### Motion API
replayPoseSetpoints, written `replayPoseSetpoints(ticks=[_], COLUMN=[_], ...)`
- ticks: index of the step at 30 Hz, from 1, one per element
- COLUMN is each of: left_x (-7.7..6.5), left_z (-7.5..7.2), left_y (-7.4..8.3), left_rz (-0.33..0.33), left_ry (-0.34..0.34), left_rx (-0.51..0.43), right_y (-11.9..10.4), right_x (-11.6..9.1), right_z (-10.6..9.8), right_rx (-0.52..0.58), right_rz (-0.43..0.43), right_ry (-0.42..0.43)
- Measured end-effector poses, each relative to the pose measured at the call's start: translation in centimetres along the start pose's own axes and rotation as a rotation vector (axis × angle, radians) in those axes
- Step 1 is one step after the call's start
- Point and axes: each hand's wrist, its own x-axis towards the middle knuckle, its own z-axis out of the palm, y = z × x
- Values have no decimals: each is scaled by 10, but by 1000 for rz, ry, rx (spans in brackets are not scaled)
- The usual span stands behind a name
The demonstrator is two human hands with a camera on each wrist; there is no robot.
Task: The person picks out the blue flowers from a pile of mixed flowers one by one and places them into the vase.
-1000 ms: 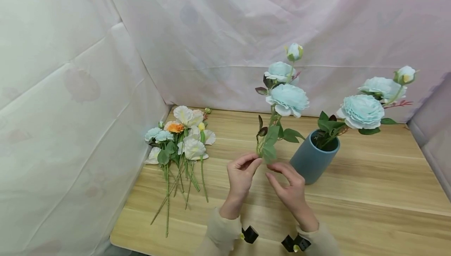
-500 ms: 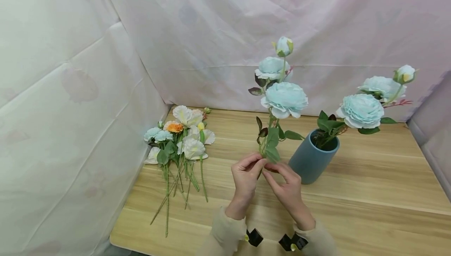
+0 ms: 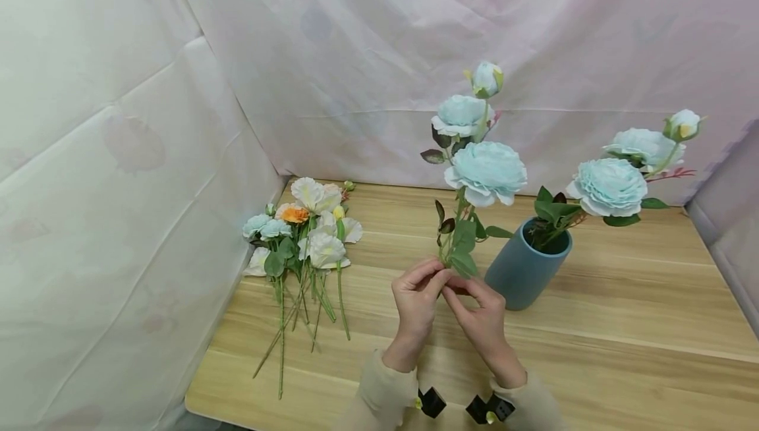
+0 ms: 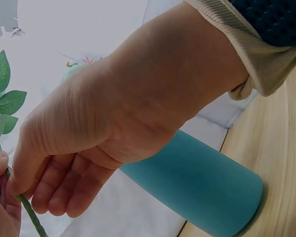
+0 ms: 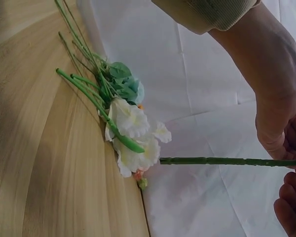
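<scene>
My left hand pinches the green stem of a pale blue peony spray, which stands upright above my fingers with two blooms, a bud and leaves. Close beside it, my right hand pinches the same stem just below the left fingertips. In the right wrist view the bare lower stem sticks out from between both hands. A blue-grey vase stands right of my hands, holding a similar pale blue peony spray that leans right. Part of the gripped stem is hidden by my fingers.
A pile of artificial flowers lies at the table's left, white, orange and pale blue, with stems pointing toward the front. The wooden table meets a pale cloth backdrop behind and at the sides.
My right hand has moved in from beside the stem to pinch it under the left fingers. The left hand shifted slightly right, and the spray became more upright, then swayed slightly right.
</scene>
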Motion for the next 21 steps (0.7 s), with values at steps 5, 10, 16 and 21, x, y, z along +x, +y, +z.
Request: replayPoseSetpoints(ticks=[5,10,16,21], left_x=[0,0,1,2], left_z=[1,1,-2,-3], left_y=[-2,-3,-3,-1], left_rz=[-2,14,6,-15], left_ry=[15,19,6,-27], left_rx=[8,17,16,26], right_y=[3,-20,-16,-3], right_x=[-4,5,1,-7], right_z=[0,1,3,5], right_rx=[-8,-21,60,93], right_rz=[80,139,240,288], right_ry=[-9,-8,-21,-18])
